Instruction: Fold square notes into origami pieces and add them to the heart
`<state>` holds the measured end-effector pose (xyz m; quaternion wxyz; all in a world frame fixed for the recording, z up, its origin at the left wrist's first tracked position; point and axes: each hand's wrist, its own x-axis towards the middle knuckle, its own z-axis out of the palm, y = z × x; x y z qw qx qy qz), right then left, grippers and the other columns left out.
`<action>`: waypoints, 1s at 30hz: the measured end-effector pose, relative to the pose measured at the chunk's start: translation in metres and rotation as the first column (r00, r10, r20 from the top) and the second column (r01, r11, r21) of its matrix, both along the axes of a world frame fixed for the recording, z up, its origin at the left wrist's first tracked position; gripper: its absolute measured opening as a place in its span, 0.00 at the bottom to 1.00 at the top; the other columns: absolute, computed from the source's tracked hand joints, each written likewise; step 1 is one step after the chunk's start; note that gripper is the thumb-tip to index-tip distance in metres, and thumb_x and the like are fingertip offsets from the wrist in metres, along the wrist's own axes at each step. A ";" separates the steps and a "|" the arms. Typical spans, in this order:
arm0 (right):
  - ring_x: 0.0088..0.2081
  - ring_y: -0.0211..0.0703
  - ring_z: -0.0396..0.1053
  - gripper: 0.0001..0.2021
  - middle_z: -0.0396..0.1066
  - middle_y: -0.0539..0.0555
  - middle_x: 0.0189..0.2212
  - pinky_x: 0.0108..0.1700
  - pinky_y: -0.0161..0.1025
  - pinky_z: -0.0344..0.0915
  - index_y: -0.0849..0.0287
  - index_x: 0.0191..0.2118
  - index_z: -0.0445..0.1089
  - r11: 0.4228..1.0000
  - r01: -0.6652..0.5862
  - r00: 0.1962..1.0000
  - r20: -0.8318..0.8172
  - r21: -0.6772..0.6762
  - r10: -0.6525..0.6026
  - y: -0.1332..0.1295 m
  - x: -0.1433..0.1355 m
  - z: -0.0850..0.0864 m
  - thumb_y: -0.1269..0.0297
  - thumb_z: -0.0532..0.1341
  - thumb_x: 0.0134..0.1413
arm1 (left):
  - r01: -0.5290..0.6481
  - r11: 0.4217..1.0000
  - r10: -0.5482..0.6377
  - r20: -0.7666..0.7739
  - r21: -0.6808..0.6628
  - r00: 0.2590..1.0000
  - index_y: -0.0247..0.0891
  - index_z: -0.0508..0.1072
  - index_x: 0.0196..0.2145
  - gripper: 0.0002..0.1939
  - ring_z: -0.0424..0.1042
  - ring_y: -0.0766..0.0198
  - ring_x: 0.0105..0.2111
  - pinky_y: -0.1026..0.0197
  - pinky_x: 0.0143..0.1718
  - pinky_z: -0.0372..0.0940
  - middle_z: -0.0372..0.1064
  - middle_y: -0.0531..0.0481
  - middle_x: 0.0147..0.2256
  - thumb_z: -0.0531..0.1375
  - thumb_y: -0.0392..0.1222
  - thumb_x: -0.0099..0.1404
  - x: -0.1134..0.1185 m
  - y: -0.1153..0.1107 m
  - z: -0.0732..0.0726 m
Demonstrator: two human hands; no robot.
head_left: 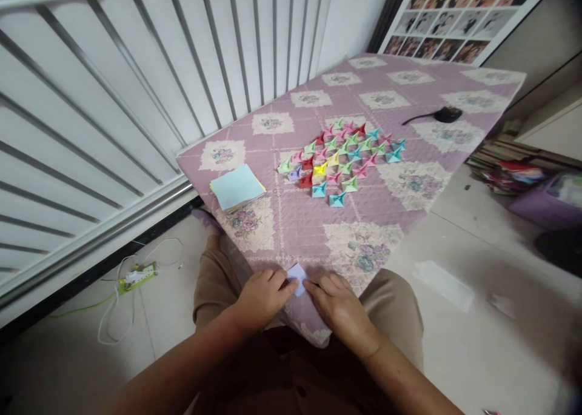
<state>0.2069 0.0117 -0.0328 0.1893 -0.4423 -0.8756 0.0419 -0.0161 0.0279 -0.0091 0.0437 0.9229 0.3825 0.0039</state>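
Note:
A small folded piece of lavender paper (pixel 297 274) lies at the near corner of the table, turned so one corner points away from me. My left hand (pixel 267 294) grips its left side, fingers curled and thumb on the paper. On the other side, my right hand (pixel 335 298) has its thumb and fingers pressed on the paper's right edge. Beyond them, several small folded paper pieces (pixel 320 169) in pink, green, yellow, red and blue stand in slanted rows. To the left sits a stack of square paper sheets (pixel 239 186) with a light blue one on top.
A purple flowered cloth (pixel 295 221) covers the table. A black object with a cable (pixel 448 114) lies at the far right. White railing (pixel 136 69) runs along the left. On the floor are a green power strip (pixel 137 278) with cords and a purple container (pixel 545 200).

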 end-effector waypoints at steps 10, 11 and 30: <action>0.50 0.48 0.66 0.14 0.72 0.56 0.48 0.53 0.48 0.56 0.58 0.50 0.70 0.996 0.067 0.996 -0.070 0.057 -0.063 -0.012 -0.027 0.008 0.67 0.53 0.63 | 0.003 0.998 -0.001 -0.024 0.069 1.000 0.41 0.64 0.54 0.17 0.64 0.57 0.40 0.56 0.37 0.64 0.64 0.41 0.49 0.48 0.41 0.70 0.000 -0.012 -0.003; 0.51 0.48 0.66 0.14 0.72 0.56 0.49 0.55 0.48 0.55 0.58 0.50 0.70 0.996 0.068 0.995 -0.071 0.056 -0.063 -0.014 -0.029 0.007 0.66 0.53 0.63 | -0.005 0.997 0.008 -0.027 0.079 1.000 0.40 0.64 0.54 0.17 0.64 0.57 0.41 0.56 0.38 0.63 0.63 0.41 0.50 0.48 0.41 0.70 0.000 -0.013 -0.004; 0.54 0.44 0.65 0.17 0.69 0.53 0.54 0.58 0.48 0.48 0.54 0.56 0.65 1.000 0.024 1.000 -0.008 -0.005 -0.024 -0.022 -0.018 0.005 0.65 0.51 0.63 | -0.124 0.977 0.119 0.040 0.174 0.992 0.42 0.60 0.60 0.21 0.64 0.57 0.44 0.56 0.38 0.61 0.62 0.45 0.57 0.48 0.41 0.70 0.002 -0.027 -0.023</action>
